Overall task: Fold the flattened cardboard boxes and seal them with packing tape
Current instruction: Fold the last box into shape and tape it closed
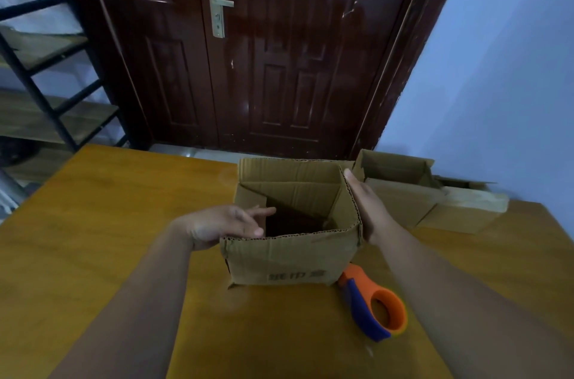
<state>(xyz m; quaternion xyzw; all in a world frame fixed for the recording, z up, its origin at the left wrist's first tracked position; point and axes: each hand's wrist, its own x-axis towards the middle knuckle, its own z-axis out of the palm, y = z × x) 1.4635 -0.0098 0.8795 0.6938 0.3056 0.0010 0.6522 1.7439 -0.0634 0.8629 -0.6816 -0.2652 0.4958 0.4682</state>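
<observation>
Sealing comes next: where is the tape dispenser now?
In the head view, the tape dispenser lies on the wooden table, right of centre, at the near right corner of the open box.

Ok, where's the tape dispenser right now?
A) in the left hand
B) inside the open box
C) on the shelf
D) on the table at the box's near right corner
D: the tape dispenser lies on the table, against the near right corner of the box.

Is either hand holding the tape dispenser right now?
No, the tape dispenser lies on the table beside the cardboard box; left hand and right hand are at the box.
</observation>
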